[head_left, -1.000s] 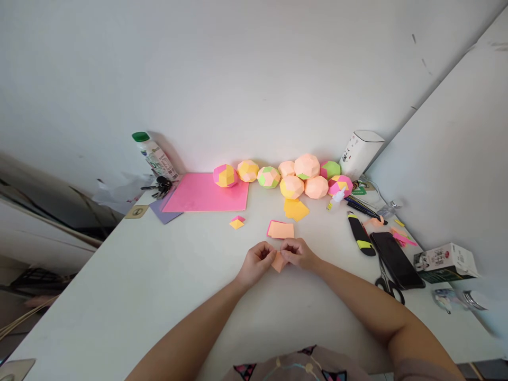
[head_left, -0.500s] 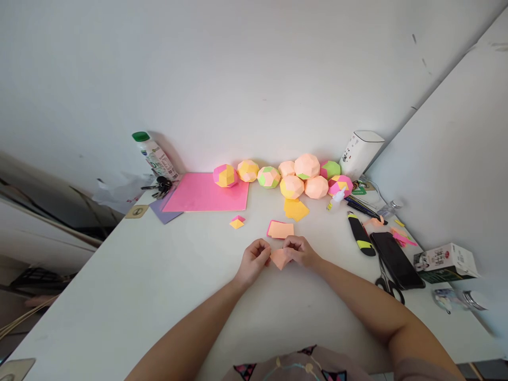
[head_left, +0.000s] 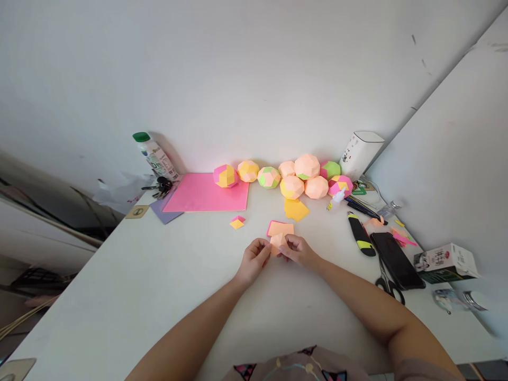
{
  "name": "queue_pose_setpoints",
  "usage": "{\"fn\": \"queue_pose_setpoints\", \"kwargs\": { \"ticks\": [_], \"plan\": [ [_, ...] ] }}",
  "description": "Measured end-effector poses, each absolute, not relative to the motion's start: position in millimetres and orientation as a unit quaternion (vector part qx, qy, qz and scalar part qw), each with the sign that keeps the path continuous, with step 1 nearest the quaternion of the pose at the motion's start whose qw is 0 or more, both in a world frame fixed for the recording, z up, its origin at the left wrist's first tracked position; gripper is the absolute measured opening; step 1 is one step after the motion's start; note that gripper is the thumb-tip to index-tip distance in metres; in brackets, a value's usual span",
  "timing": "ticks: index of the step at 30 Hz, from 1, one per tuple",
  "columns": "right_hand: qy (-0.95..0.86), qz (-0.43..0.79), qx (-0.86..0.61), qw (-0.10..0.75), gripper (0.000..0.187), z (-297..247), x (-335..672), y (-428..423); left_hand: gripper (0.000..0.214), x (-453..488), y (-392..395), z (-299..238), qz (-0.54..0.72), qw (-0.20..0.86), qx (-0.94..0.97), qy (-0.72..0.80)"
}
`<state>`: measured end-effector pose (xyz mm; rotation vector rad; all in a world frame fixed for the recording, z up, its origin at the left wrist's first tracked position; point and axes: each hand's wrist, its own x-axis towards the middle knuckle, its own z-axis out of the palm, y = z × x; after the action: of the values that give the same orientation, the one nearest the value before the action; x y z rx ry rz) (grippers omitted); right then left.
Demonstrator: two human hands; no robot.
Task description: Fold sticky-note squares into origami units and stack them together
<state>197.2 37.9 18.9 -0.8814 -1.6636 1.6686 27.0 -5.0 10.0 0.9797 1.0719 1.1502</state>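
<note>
Both my hands meet at the middle of the white table. My left hand and my right hand pinch a small folded orange paper piece between their fingertips, held just above the tabletop. Right behind it lies a small stack of orange and pink paper squares. A tiny yellow-and-pink folded unit lies to the left, and a yellow sheet lies farther back.
Several paper polyhedron balls line the wall, beside a pink sheet, keys and a bottle. On the right lie a utility knife, phone, scissors, pens and a carton.
The orange piece was turned and raised from low between my hands to up at the fingertips. Both hands shifted slightly away from me, toward the paper stack.
</note>
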Motion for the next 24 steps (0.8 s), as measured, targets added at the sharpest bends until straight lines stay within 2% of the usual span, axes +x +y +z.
{"fn": "queue_pose_setpoints", "kwargs": {
  "ticks": [8,24],
  "plan": [
    [-0.651,0.621,-0.337,0.276,0.027,15.2,197.7,39.3,0.026,29.2,-5.8,11.1,0.518,0.604,0.411,0.445],
    [-0.647,0.631,-0.309,0.296,0.028,18.7,198.0,41.7,0.030,28.8,-7.0,10.0,0.487,0.620,0.431,0.438]
  ]
}}
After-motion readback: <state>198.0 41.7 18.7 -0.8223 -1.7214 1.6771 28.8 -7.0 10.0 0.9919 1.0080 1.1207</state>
